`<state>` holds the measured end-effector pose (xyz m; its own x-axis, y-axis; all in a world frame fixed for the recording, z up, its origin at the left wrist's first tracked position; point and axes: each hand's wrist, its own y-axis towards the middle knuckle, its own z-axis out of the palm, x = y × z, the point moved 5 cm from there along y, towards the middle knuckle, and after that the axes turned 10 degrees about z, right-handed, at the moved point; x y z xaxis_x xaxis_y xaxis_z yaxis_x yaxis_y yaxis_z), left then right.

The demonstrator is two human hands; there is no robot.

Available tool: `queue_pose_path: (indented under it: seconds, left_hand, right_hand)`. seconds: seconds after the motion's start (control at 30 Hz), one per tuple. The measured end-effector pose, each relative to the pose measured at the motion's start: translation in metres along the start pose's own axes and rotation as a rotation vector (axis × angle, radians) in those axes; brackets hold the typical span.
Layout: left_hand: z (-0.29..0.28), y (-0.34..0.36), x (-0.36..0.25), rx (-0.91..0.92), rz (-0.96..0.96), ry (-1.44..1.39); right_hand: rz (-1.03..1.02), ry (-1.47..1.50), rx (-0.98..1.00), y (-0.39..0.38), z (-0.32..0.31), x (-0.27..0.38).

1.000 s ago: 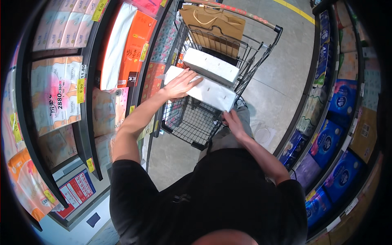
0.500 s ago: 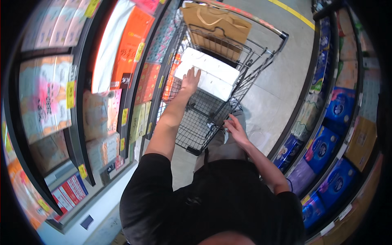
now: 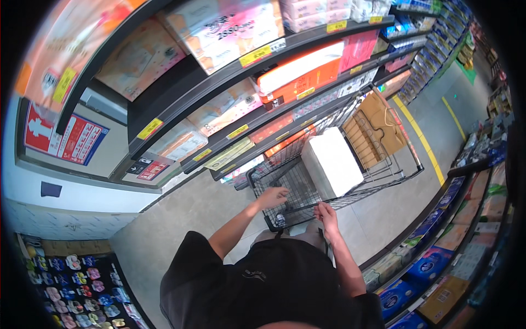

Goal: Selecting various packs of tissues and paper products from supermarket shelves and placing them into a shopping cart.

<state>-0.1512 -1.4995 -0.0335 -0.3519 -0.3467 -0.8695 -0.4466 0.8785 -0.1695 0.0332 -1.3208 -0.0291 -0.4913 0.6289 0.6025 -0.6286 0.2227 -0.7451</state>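
A wire shopping cart (image 3: 279,172) holds white wrapped packs (image 3: 331,159) and a brown paper bag (image 3: 378,123). My left hand (image 3: 271,197) is over the cart's near half, open with loosely bent fingers, apart from the packs. My right hand (image 3: 327,215) is at the cart's near side rail, just below the packs; its fingers are curled, and whether they grip anything is too small to make out.
Shelves of tissue packs (image 3: 222,35) line the far side, and more packs (image 3: 427,263) the right. Slippers (image 3: 76,285) hang at lower left beside a white cabinet (image 3: 82,194). Grey floor (image 3: 164,230) with yellow lines (image 3: 433,164) runs around the cart.
My left hand has left the white packs, which now lie together at the cart's middle. My right hand's fingers have curled more. The view has swung left, showing the slippers.
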Motion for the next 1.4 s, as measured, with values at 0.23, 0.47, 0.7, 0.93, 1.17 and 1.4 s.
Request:
queue_pose_path:
  seconds: [0.23, 0.47, 0.7, 0.93, 1.17, 1.4]
  left_hand:
    - [-0.222, -0.011, -0.181, -0.67, 0.298, 0.344]
    - [-0.382, 0.038, -0.349, -1.131, 0.56, 1.377]
    - [-0.466, 0.104, -0.347, -0.766, -0.329, 1.252]
    - [-0.397, 0.106, -0.399, -1.009, -0.054, 1.782]
    - [-0.367, 0.099, -0.415, -0.887, 0.208, 1.572]
    - [-0.328, 0.083, -0.43, -0.816, 0.122, 1.606]
  right_hand:
    - [0.042, -0.127, 0.085, 0.009, 0.012, 0.015]
    - [-0.002, -0.184, 0.143, 0.027, -0.035, 0.061]
    - [-0.016, -0.212, 0.128, 0.036, -0.102, 0.101]
    - [-0.017, -0.227, 0.201, 0.048, -0.139, 0.12]
    - [-0.005, -0.238, 0.249, 0.058, -0.137, 0.133]
    - [-0.043, -0.299, 0.346, 0.061, -0.121, 0.139]
